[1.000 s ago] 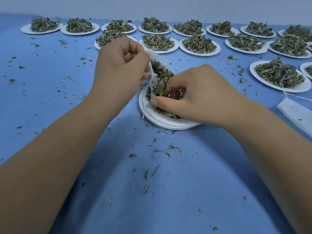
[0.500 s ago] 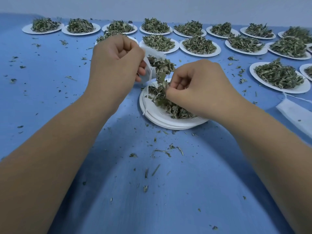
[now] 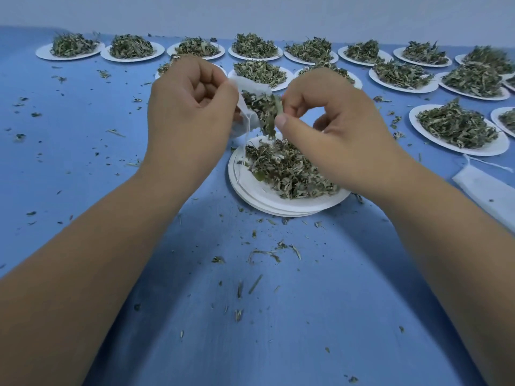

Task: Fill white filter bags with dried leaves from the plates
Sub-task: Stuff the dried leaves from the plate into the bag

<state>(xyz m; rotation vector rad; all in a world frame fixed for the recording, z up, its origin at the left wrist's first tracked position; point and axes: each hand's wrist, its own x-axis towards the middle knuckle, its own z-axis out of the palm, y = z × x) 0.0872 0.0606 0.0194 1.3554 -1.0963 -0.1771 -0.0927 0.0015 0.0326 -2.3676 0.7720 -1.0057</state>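
Blue cloth-covered tabletop (image 3: 83, 168), with a pale blank wall (image 3: 250, 9) behind its far edge. The cloth is littered all over with leaf crumbs (image 3: 262, 253), thickest at front centre. Count of heaped plates (image 3: 44, 52): eight in the back row, at least five in a second row, two more at far right; several are cut by the frame edge or half hidden behind the hands. Nearest is a stack of white plates (image 3: 267, 199), about three rims showing, the top one carrying a loose heap of dried leaves (image 3: 289, 171). Two bags are seen. One filter bag (image 3: 252, 84) is held up above the stack's far side; the left hand (image 3: 192, 107) grips it, fingers (image 3: 206, 87) curled tight. The right hand (image 3: 342, 135) pinches a tuft of leaves (image 3: 264, 110) between thumb and forefinger at the bag's mouth. The second bag (image 3: 485, 190) lies flat at the right edge, drawstring (image 3: 490, 164) trailing.
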